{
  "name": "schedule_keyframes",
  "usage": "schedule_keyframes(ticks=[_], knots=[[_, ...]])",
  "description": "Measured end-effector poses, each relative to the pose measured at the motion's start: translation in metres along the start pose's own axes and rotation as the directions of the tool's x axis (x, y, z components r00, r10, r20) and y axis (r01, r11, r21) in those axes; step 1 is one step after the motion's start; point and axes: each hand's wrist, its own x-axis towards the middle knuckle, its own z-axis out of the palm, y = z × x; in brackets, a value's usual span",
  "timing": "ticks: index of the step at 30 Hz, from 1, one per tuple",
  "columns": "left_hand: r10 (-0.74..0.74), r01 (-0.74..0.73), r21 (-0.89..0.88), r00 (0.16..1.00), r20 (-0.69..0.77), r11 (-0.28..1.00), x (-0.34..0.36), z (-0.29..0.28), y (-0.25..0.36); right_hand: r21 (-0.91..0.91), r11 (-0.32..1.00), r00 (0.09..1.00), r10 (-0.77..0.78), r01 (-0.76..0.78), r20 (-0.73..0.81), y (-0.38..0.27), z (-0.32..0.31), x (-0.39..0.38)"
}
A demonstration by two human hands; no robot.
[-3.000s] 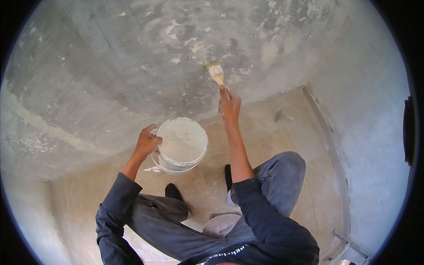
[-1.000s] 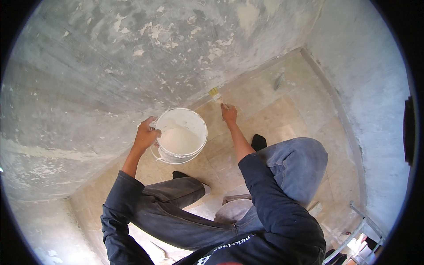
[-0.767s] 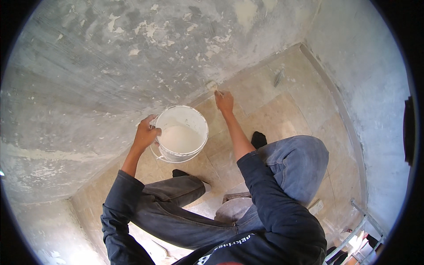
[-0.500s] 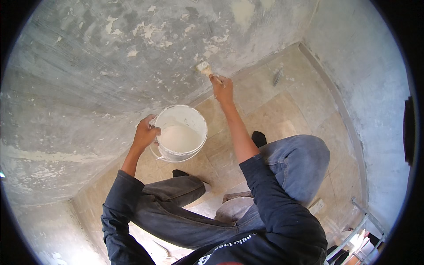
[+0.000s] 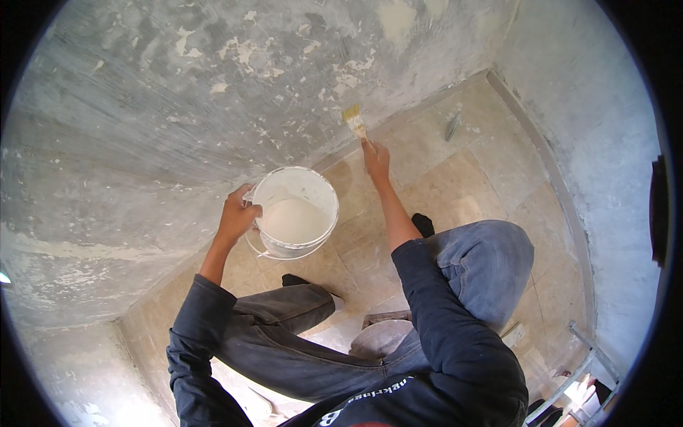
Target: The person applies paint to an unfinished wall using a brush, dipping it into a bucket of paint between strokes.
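My left hand (image 5: pixel 238 215) grips the rim of a white bucket (image 5: pixel 321 186), with the thumb over the edge. A pale, creamy liquid (image 5: pixel 292 220) fills its lower part, and the wire handle hangs down at the near side. Out to the right, my right hand (image 5: pixel 377 160) is closed around the handle of a flat paintbrush (image 5: pixel 353 122). Its yellowish bristles point up and away from me, at the foot of the patchy grey wall (image 5: pixel 213 107). Whether the bristle tips touch the wall I cannot tell.
A second wall (image 5: pixel 569 107) meets the first at the far right corner. A small greyish object (image 5: pixel 453 126) lies on the tiled floor (image 5: pixel 455 185) near it. Metal tubing (image 5: pixel 594 349) stands at the lower right. My bent legs (image 5: pixel 299 349) spread on both sides.
The brush in my right hand has moved right and slightly toward me, and its yellow bristle face now shows. My left hand and the bucket have shifted slightly to the right in view.
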Motion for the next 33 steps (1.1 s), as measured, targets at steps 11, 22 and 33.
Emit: schedule_keyframes(ticks=[11,22,33], knots=[[-0.011,0.012,0.025,1.000,-0.010,1.000,-0.003,0.000,-0.001,-0.408,0.912,0.996,0.073,-0.047,0.048,0.013,0.010,-0.029],[-0.008,0.009,0.059,1.000,-0.017,0.998,0.001,-0.001,0.002,0.094,0.995,0.992,-0.056,0.046,0.113,-0.139,-0.008,-0.001],[-0.004,0.004,0.012,1.000,-0.030,1.000,0.000,-0.002,-0.006,0.230,0.973,0.998,-0.010,-0.003,0.055,-0.090,-0.007,0.018]])
